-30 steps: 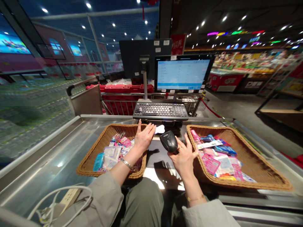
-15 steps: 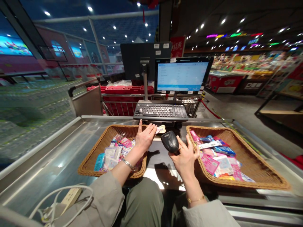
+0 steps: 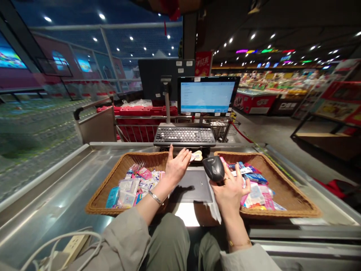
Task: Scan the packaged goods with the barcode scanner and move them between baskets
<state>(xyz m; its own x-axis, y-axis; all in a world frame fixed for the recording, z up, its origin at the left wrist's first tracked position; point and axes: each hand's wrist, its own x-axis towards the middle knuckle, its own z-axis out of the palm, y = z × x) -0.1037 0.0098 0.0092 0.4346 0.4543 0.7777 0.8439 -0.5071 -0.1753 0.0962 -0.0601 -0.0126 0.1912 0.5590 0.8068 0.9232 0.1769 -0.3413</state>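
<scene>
My left hand [image 3: 177, 167] pinches a small white-and-yellow packet [image 3: 197, 155] just below the keyboard; its kind is too small to make out. In my right hand [image 3: 229, 192] is a black handheld barcode scanner [image 3: 213, 168], its head tilted toward the upper left. The scanner's handle is hidden by my fingers. Beside my left forearm stands a wicker basket [image 3: 98, 190] with small packaged goods [image 3: 126, 188]. A second wicker basket [image 3: 296, 199], holding colourful packets [image 3: 261, 194], sits partly behind my right hand.
A keyboard [image 3: 184, 135] and a lit monitor [image 3: 207, 97] stand beyond the metal counter [image 3: 70, 180]. Between the baskets lies a grey panel [image 3: 194, 188]. A power strip [image 3: 75, 246] with white cables rests at the lower left. Shopping carts [image 3: 135, 128] are behind the counter.
The scanner in my right hand has moved right, away from the left hand and over the edge of the right basket. The left hand, still holding the packet, has shifted slightly right. The view has turned a little.
</scene>
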